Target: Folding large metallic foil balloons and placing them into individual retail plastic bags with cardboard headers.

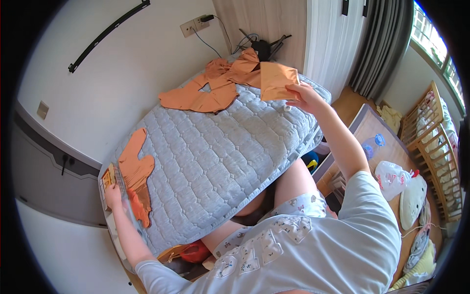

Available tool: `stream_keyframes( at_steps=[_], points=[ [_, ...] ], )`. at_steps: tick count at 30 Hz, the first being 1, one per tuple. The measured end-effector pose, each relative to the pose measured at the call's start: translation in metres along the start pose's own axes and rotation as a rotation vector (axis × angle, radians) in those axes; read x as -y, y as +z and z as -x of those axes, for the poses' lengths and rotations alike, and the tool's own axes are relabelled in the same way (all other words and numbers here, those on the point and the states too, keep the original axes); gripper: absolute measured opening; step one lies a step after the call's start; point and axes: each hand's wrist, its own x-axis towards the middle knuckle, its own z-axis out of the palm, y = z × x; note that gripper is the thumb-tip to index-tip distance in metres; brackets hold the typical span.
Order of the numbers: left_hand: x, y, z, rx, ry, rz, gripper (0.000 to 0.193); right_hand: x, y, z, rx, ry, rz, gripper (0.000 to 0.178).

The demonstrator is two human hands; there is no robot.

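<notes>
My right hand (307,99) is raised over the far right of the mattress (220,166), its fingers closed on the edge of a flat, square, shiny copper-orange folded sheet (278,81). At the mattress's left edge, my left hand (113,197) grips a small, flat gold-and-brown piece (110,177), whose kind I cannot make out. Just right of it lies a copper-orange sheet (137,169) with a curved outline, its lower end more crumpled and reddish. Along the far side spreads a larger copper-orange sheet (200,98), flat and thin, creased where it runs toward the right hand.
A black router (262,49) with antennas stands behind the mattress, its cables running to a wall socket (194,26). To the right, a low wooden table (362,122) bears a blue-capped clear bottle (373,145), a white plastic bag (391,179) and a white plush toy (412,202). Beyond is a wooden slatted frame (431,139).
</notes>
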Motion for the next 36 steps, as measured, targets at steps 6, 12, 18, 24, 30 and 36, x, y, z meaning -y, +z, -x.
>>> stream_keyframes(
  at_steps=[6,12,18,24,30,36],
  points=[
    [-0.011,-0.025,0.014,-0.306,0.007,0.091,0.033,-0.009,0.004,-0.016,0.04,0.105,0.443,0.032],
    [-0.038,-0.069,0.05,-0.743,0.195,0.472,0.027,-0.012,0.03,-0.017,0.169,0.117,0.643,0.028],
    [-0.112,-0.028,0.119,-0.056,-0.058,1.669,0.043,-0.035,0.044,-0.007,0.218,0.278,0.084,0.028],
    [-0.216,-0.022,0.258,0.44,-0.05,1.614,0.045,-0.04,0.122,0.031,0.382,0.381,-0.052,0.036],
    [-0.243,-0.02,0.308,0.279,0.397,0.952,0.037,-0.064,0.208,0.061,0.537,0.433,0.171,0.036],
    [-0.223,-0.01,0.314,0.078,0.522,0.619,0.037,-0.085,0.233,0.072,0.653,0.46,0.267,0.033]
  ],
)
